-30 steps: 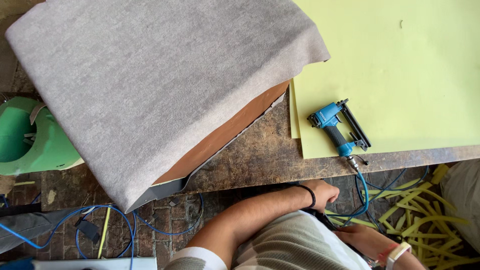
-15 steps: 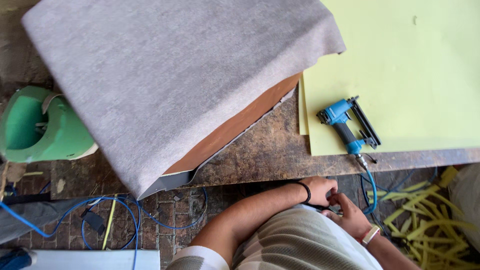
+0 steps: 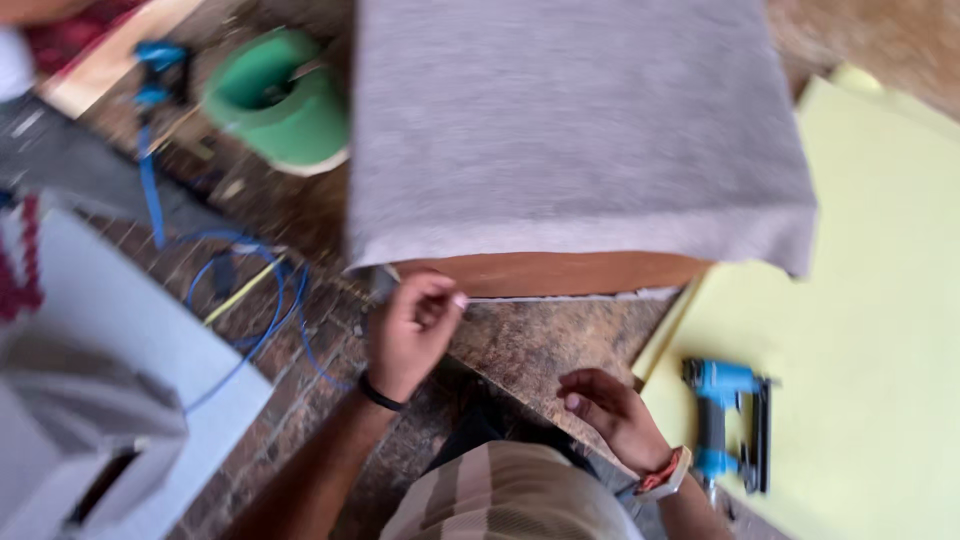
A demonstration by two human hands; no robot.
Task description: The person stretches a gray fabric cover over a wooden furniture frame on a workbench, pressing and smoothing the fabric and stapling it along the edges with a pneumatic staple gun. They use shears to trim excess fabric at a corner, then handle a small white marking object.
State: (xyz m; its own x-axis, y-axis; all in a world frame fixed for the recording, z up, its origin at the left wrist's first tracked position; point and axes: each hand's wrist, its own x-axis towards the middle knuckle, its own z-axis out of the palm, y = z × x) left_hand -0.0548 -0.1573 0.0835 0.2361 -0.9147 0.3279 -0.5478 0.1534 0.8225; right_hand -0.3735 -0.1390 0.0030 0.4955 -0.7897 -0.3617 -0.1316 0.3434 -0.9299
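A large cushion under grey fabric (image 3: 570, 130) lies on a dark worktable (image 3: 540, 345), its brown wooden base (image 3: 560, 272) showing along the near edge. My left hand (image 3: 412, 330) is raised just below the fabric's near left corner, fingers curled, close to the hanging cloth edge; the blur hides whether it pinches anything. My right hand (image 3: 612, 415) hovers over the table's near edge with fingers loosely bent, holding nothing. A blue pneumatic stapler (image 3: 728, 420) lies to its right on a pale yellow foam sheet (image 3: 870, 330).
A green bucket-like container (image 3: 275, 100) stands on the floor at upper left. A blue air hose (image 3: 240, 290) loops over the brick floor. A grey-white block (image 3: 90, 400) fills the lower left. Another person's sleeve (image 3: 15, 60) shows at the top left corner.
The view has swung, so the cushion now faces me squarely. Both hands have risen from below the table edge; the left one has reached up to the fabric's near corner.
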